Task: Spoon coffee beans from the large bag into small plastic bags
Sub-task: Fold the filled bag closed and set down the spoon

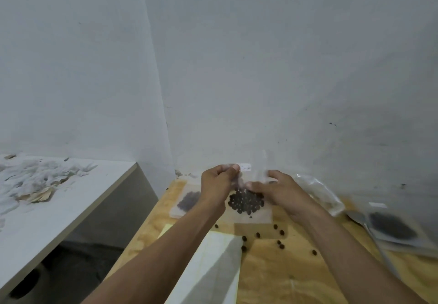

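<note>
Both hands hold a small clear plastic bag point(248, 205) upright above the wooden tabletop point(284, 270), dark coffee beans pooled in its bottom; the left hand point(216, 184) and right hand point(280, 191) each have their grip pinched on its top edge, loose beans point(280, 245) scattered beneath

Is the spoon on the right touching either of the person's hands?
Apart. The head view shows the spoon lying on the table, with bare wood between it and the right hand. The left hand is farther away still.
</note>
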A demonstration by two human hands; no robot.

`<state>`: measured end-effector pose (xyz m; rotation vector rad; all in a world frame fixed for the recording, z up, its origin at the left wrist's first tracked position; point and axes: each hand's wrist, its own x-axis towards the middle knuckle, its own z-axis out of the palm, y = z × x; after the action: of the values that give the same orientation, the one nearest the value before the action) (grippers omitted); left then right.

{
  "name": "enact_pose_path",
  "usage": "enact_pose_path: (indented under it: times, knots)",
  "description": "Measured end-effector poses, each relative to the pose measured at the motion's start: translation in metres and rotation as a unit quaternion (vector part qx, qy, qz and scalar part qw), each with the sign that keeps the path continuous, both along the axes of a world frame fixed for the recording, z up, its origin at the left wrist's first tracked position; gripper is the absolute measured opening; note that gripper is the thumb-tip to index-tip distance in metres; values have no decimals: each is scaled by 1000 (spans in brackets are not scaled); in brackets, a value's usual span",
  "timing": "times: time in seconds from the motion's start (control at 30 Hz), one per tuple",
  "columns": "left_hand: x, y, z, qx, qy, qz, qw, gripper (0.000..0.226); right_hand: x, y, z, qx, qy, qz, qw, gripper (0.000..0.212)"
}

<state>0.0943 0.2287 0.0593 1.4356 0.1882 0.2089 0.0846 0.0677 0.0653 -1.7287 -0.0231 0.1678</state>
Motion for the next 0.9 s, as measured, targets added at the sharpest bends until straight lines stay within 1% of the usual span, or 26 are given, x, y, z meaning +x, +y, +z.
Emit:
enact_pose_path:
  times: [0.03, 0.07, 0.1, 0.13, 0.17, 0.2, 0.27, 0.3, 0.33, 0.4, 0.43, 0.47, 0.53, 0.6, 0.63, 0.7, 0.73, 0.77, 0.83, 0.87, 0.9]
  knots:
    - [3, -8, 1, -6, 7, -11, 1000, 22, -2, -12, -2, -2, 15, 8, 1000, 35]
    - [5, -16, 1, 6, 20, -35, 999, 27, -4, -24, -4, 7, 22, -6, 1000, 27]
    - [7, -25, -1, 33, 36, -63, 997, 33, -5, -38, -7, 14, 18, -37, 999, 22]
    - [9, -36, -4, 69, 56, -97, 991, 40, -5, -52, -8, 18, 11, -76, 997, 21]
    - [11, -48, -8, 97, 73, -133, 984, 47, -5, -68, -8, 9, 3, -111, 994, 24]
    - [12, -61, -12, 110, 78, -160, 978, 52, -4, -83, -9, -3, -1, -136, 991, 32]
    - [13, -91, -18, 88, 61, -189, 976, 50, -4, -110, -10, -15, 1, -179, 984, 51]
    - [13, -106, -19, 80, 52, -188, 978, 49, -6, -124, -12, -14, 0, -199, 980, 56]
    - [13, -117, -19, 84, 46, -182, 979, 49, -8, -131, -12, -20, -8, -214, 977, 59]
    - [14, -157, -21, 98, 31, -200, 974, 56, -17, -162, -14, -78, -50, -260, 961, 61]
    - [14, -175, -21, 125, 17, -206, 971, 60, -21, -178, -14, -111, -72, -280, 951, 60]
    - [13, -191, -22, 170, -4, -214, 962, 64, -25, -191, -15, -140, -83, -300, 940, 57]
    - [10, -221, -26, 248, -58, -242, 936, 64, -32, -217, -19, -182, -89, -326, 923, 53]
    - [8, -244, -34, 300, -104, -269, 909, 67, -35, -236, -25, -203, -85, -343, 913, 52]
    - [9, -253, -41, 324, -110, -284, 896, 78, -36, -245, -29, -214, -80, -350, 908, 52]
    - [11, -268, -50, 373, -95, -329, 862, 104, -37, -258, -38, -242, -60, -351, 902, 51]
    - [10, -274, -53, 414, -83, -348, 837, 103, -39, -262, -42, -257, -47, -346, 901, 50]
    - [11, -278, -56, 465, -83, -357, 806, 91, -39, -264, -46, -274, -32, -337, 900, 49]
    - [8, -282, -57, 552, -89, -361, 747, 54, -41, -266, -57, -308, -8, -315, 898, 45]
    - [8, -284, -59, 576, -85, -365, 726, 45, -41, -267, -62, -318, 2, -308, 897, 43]
    - [8, -285, -61, 595, -85, -370, 709, 42, -41, -267, -67, -320, 6, -303, 898, 42]
